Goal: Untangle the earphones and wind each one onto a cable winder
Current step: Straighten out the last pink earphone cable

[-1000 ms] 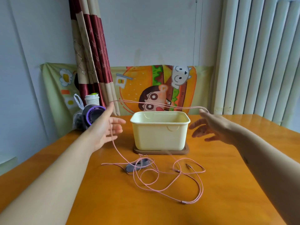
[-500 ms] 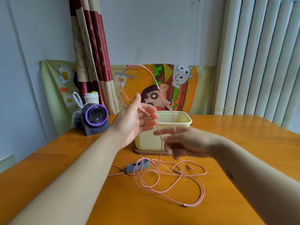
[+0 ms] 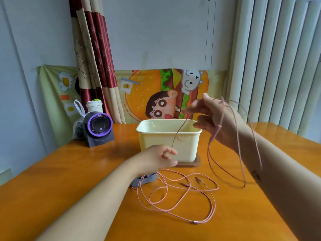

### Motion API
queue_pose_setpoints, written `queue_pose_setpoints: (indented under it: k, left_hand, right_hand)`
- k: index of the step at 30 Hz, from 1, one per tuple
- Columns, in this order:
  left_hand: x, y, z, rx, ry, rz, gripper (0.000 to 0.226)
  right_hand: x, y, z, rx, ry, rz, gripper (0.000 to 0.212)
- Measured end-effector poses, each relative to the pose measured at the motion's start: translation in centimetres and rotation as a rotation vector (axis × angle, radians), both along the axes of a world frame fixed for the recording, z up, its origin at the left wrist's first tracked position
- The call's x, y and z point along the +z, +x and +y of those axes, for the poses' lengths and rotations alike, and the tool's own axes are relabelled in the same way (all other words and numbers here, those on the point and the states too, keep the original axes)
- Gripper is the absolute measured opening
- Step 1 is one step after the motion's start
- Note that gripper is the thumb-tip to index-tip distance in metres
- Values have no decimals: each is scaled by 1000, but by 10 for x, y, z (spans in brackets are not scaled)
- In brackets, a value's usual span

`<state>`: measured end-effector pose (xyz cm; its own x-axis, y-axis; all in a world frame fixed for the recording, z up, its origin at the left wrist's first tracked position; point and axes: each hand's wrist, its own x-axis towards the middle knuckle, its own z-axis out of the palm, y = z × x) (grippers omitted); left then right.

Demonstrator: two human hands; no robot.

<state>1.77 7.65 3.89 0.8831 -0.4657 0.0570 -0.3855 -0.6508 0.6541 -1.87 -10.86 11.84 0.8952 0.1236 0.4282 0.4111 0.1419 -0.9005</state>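
Pink earphone cable [image 3: 175, 197] lies in loose tangled loops on the orange table [image 3: 69, 180], with a small silver joint near the front. A grey cable winder [image 3: 144, 180] sits under the cable by my left wrist. My right hand [image 3: 213, 119] is raised at the right of the cream tub, holding long loops of pink cable that hang down over my forearm. A strand runs from it down to my left hand [image 3: 159, 157], which pinches it low in front of the tub.
A cream plastic tub [image 3: 168, 143] stands on a brown base mid-table. A purple-and-grey round device [image 3: 99, 129], a white cup and a plastic bag sit at the back left. A cartoon cloth and curtain hang behind; vertical blinds at right.
My right hand rose and swung right, carrying cable loops with it. My left hand dropped from above the tub to the table in front of it, taking a strand.
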Motion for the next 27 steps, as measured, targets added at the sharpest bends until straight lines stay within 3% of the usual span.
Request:
queue_pose_setpoints:
  k: [4,9,11,15,18,23,27]
  left_hand:
    - [-17,11,4,63,59,9,60]
    - [-29,20,7,239,269,-129,70]
    - [-26,27,17,365,141,-217,69]
    - [2,25,36,528,-324,-529,48]
    - [36,8,26,378,-522,-553,40]
    - [74,-23,-8,39,-748,-405,32]
    - [77,-36,-21,-129,-796,-336,31]
  right_hand:
    - [3,-8,-9,-39,-29,-132,37]
    - [6,-13,-5,-166,-212,-326,35]
    - [5,-12,-8,-271,-369,-378,36]
    - [-11,2,-13,-504,-720,-314,34]
    - [-25,4,4,-415,-793,-276,36]
    - [-39,8,39,-107,-750,-189,43]
    - [-45,9,38,-40,-646,-91,27]
